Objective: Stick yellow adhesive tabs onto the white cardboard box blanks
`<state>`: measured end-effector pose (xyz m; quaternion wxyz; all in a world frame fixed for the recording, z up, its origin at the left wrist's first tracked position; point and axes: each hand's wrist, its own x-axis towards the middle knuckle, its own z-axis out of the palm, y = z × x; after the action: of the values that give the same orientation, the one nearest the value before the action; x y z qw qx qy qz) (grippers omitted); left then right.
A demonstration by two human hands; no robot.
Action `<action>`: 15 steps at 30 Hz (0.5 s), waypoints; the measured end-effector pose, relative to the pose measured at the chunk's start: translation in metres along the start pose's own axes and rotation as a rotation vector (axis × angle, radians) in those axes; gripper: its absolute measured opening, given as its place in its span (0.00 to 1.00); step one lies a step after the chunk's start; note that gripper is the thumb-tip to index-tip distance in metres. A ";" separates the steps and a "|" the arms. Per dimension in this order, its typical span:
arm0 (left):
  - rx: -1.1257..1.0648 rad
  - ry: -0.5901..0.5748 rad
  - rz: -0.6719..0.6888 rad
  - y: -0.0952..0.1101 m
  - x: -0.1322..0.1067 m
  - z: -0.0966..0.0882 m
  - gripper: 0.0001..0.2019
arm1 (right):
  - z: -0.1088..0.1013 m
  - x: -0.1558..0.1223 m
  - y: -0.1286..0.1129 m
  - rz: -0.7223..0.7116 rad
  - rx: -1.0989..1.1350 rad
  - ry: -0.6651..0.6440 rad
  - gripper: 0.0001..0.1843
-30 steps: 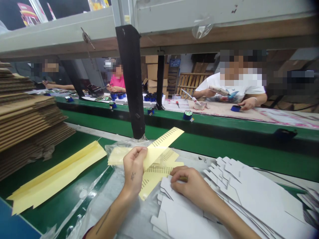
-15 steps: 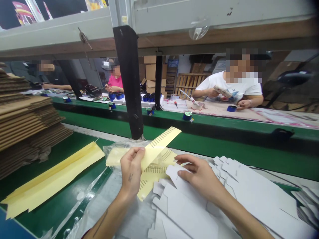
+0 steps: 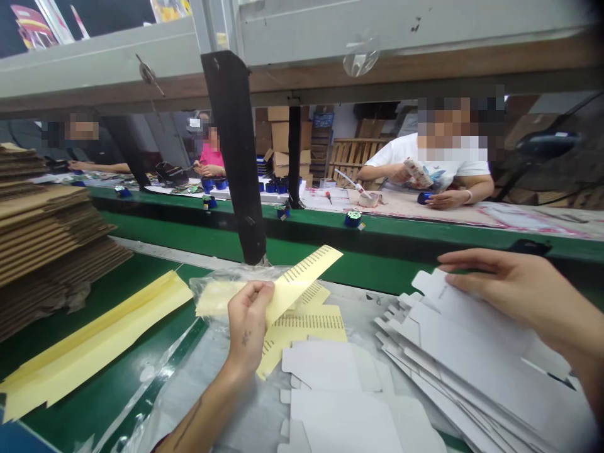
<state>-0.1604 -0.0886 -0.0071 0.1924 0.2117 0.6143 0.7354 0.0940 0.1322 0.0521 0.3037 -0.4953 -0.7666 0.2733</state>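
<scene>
My left hand [image 3: 248, 327] pinches a yellow strip of printed labels [image 3: 306, 274] between thumb and fingers, its free end pointing up and right. More yellow label sheets [image 3: 311, 319] lie beneath it, partly under clear plastic. At the right, my right hand [image 3: 523, 286] has its thumb and fingers closed at the flap end of a flat white carton [image 3: 457, 324], on top of a fanned stack of similar cartons. Another pile of flat white cartons [image 3: 340, 409] lies between my two hands, close to me.
Folded yellow sheets [image 3: 104, 340] lie on the green table at left, beside stacked brown cardboard [image 3: 51, 233]. A black-wrapped post [image 3: 234, 157] rises ahead. Beyond it, blue round parts [image 3: 353, 218] sit along the green belt, and several people work on the far side.
My right hand has moved right with a white carton, from the middle pile to the right stack. The left hand keeps the yellow strip almost still. Across the belt, a co-worker's blue part is tilted.
</scene>
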 end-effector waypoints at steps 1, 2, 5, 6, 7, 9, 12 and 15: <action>0.024 -0.010 0.014 0.000 -0.001 0.001 0.13 | 0.002 0.005 0.009 -0.009 -0.028 -0.021 0.12; 0.050 -0.020 0.034 0.000 -0.003 0.002 0.13 | 0.005 0.010 0.017 -0.017 -0.051 -0.054 0.11; 0.141 -0.044 0.127 -0.001 -0.008 0.004 0.12 | 0.014 0.015 0.024 -0.053 -0.146 -0.087 0.11; 0.173 -0.052 0.170 -0.001 -0.010 0.005 0.12 | 0.015 0.012 0.019 -0.068 -0.182 -0.065 0.12; 0.207 -0.062 0.218 -0.002 -0.012 0.006 0.11 | 0.015 0.007 0.011 -0.087 -0.205 -0.038 0.14; 0.267 -0.090 0.324 -0.003 -0.015 0.006 0.09 | 0.017 -0.010 -0.012 -0.141 -0.193 0.020 0.15; 0.331 -0.180 0.511 -0.007 -0.019 0.007 0.05 | 0.029 -0.043 -0.052 -0.300 -0.023 0.016 0.14; 0.459 -0.306 0.841 -0.010 -0.019 0.006 0.05 | 0.054 -0.068 -0.074 -0.536 0.071 -0.207 0.11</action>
<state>-0.1406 -0.0922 -0.0177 -0.0840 0.5833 0.5866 0.5555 0.0326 0.0365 0.0565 0.3024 -0.2334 -0.8870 0.2593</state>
